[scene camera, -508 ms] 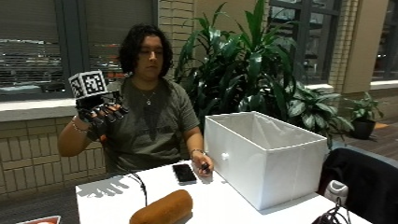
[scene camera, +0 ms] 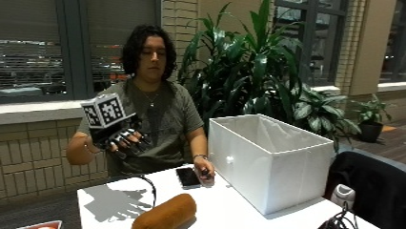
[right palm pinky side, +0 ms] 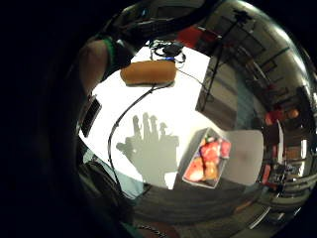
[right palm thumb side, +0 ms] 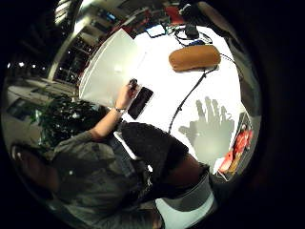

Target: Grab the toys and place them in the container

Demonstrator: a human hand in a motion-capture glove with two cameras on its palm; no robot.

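The gloved right hand [scene camera: 125, 140] is hovering spread, holding nothing. The bread-shaped toy [scene camera: 165, 213] is lying beside the white container [scene camera: 274, 164]. No writing is reading clearly.

Overhead light glares off the white table [scene camera: 235, 210], where the raised hand [scene camera: 124, 142] casts a crisp shadow.

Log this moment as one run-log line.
gloved right hand: raised over table, fingers spread, holds nothing | bread-shaped toy: on table, untouched | white container: on table | bare hand: beside phone
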